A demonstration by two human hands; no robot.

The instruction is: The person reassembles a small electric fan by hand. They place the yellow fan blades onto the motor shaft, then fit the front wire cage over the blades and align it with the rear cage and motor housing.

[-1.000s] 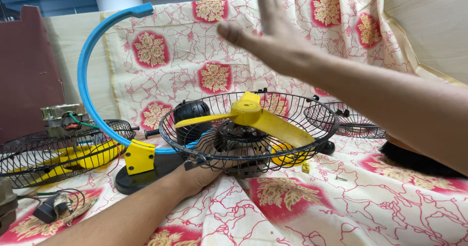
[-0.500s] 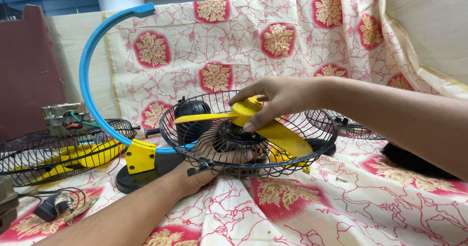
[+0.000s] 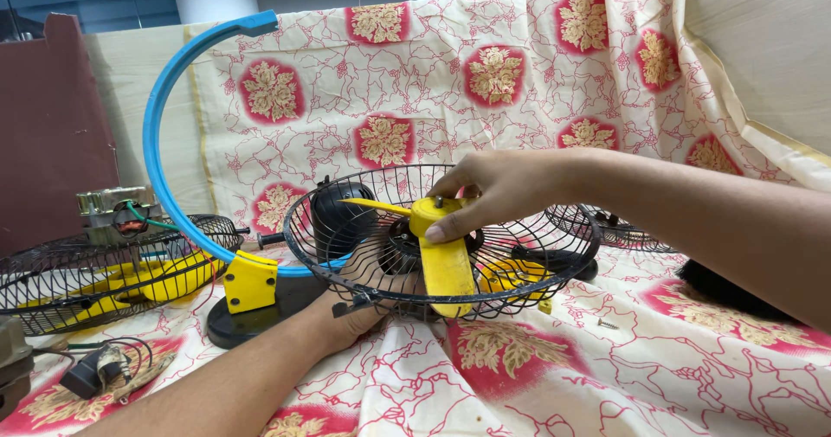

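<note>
The left hand (image 3: 346, 311) reaches in from the near left and cups the underside of the black wire fan guard (image 3: 554, 260), its fingers curled up against the wires and partly hidden behind them; the guard lies dish-like on the cloth-covered worktop (image 3: 554, 376), tilted slightly towards the camera; above that hand, inside the guard, sits the yellow fan blade (image 3: 446, 264), one vane pointing down towards the viewer and a thinner one running left; the right hand (image 3: 493, 190) comes from the right and pinches the blade's hub between thumb and fingers, closed on it; just right of and below this hand a small screw (image 3: 608, 324) lies on the cloth; left of the left hand stands a blue hoop stand (image 3: 156, 143) on a black base with a yellow bracket; farther left a second wire guard (image 3: 86, 273) holds yellow blades; behind the right wrist lies another black guard (image 3: 619, 229).
</note>
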